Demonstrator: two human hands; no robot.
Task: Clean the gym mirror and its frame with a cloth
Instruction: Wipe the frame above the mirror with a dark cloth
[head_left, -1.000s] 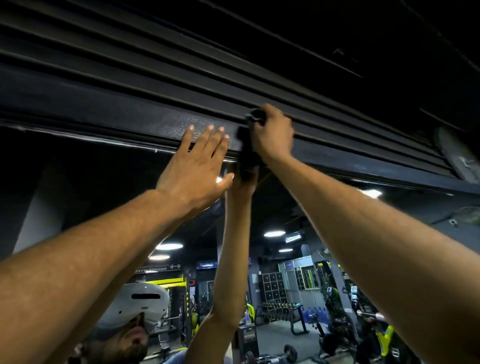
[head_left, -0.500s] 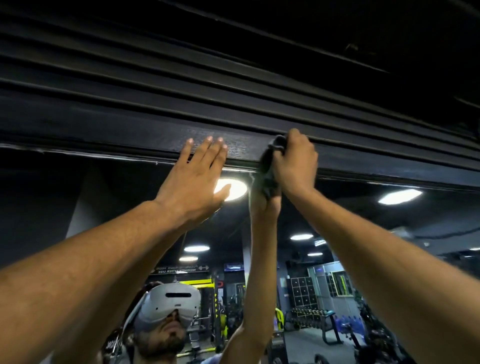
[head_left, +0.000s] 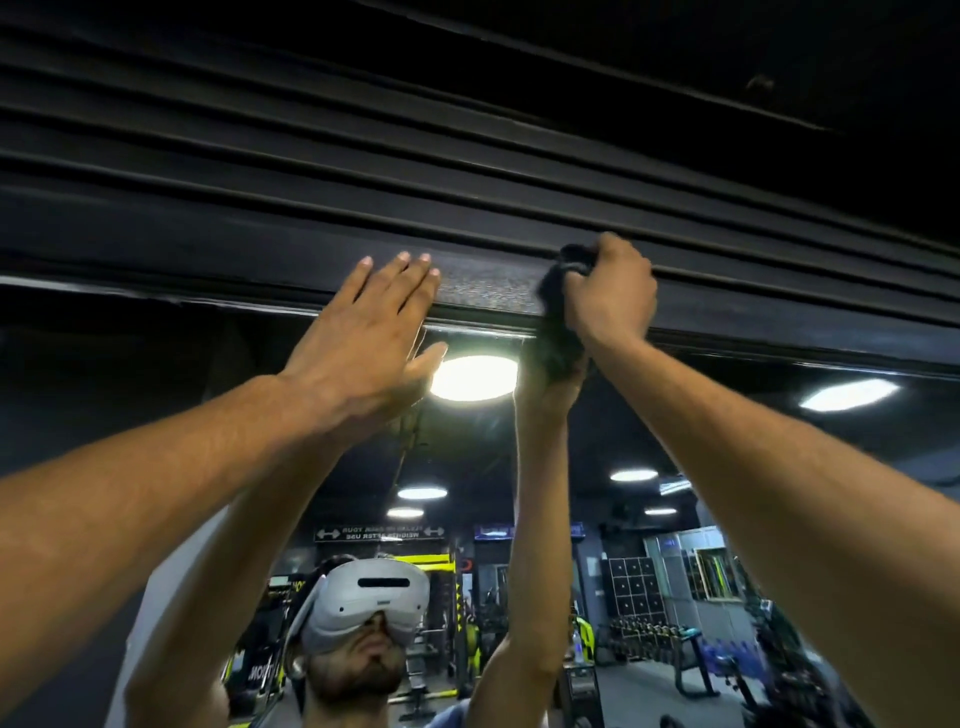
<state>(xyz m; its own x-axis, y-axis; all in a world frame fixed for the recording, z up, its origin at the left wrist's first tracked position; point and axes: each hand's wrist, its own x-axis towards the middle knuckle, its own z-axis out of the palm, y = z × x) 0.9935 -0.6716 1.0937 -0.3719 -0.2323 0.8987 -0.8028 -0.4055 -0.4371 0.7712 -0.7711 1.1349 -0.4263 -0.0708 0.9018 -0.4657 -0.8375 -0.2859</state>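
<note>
Reaching overhead, the person has both bare hands up at the black top frame (head_left: 483, 283) of the gym mirror (head_left: 675, 431). The left hand (head_left: 371, 332) lies flat, its four fingers straight and together against the frame's lowest band, thumb spread out below over the glass; it holds nothing. The right hand (head_left: 613, 293) is curled tight round one dark cloth (head_left: 558, 332), bunched in the fist and pressed against the frame just right of the left hand. A tuft of the cloth sticks out above the knuckles and a longer fold hangs down over the frame's lower edge onto the top of the mirror. The frame above the hands shows several parallel ridges running left to right.

In the glass, the two raised arms are reflected, along with one white headset (head_left: 371, 605) worn by the person. Six ceiling lights show in the reflection, the largest round light (head_left: 475, 378) directly between the two wrists. One dumbbell rack (head_left: 660, 636) stands at lower right, beside a wall of dark lockers (head_left: 631, 584).
</note>
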